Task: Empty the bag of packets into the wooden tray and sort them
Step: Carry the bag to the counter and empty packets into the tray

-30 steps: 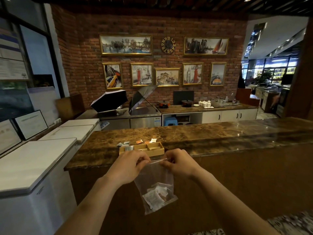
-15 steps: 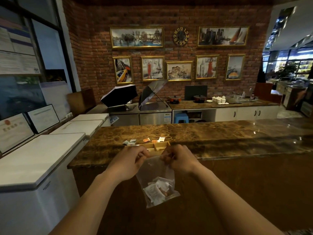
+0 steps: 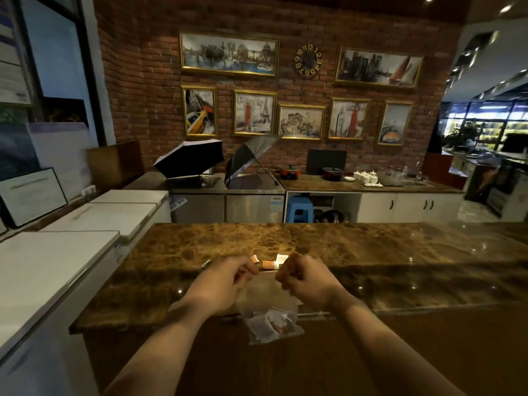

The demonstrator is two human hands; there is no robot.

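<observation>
Hands are pinching the bag top, left hand and right hand fingers closed on opposite lips, packets sagging at the bottom above the surface edge. Tray mostly hidden behind. Best: peel lips evenly, then tip over the tray.

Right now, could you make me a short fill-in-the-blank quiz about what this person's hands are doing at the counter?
1. Both hands pinch the top of the clear ____ bag.
2. The small packets sit at the bag's ____.
3. The left hand and right hand hover above the brown ____ counter.

Missing words: plastic; bottom; marble
</observation>
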